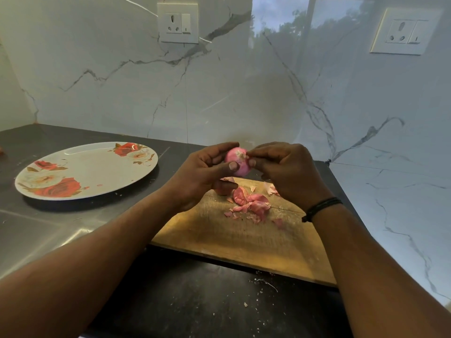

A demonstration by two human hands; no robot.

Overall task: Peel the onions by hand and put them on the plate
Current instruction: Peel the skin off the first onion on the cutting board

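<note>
1. While a dark counter (185, 296) fills most of the view, marble wall (219, 89) is seen behind it, with two sockets (177, 23) mounted up high.
2. Left on the counter, a flowered plate (97, 167) is set, nothing on it but a tiny pink scrap.
3. A wooden board (234, 237) is laid to its right, with pink peels (251, 203) piled on top.
4. Above the board, the onion (238, 164) is gripped by the left hand (202, 176), fingers curled round it.
5. Its tip is pinched by the right hand (285, 172), a black band (319, 208) worn on that wrist.
</note>
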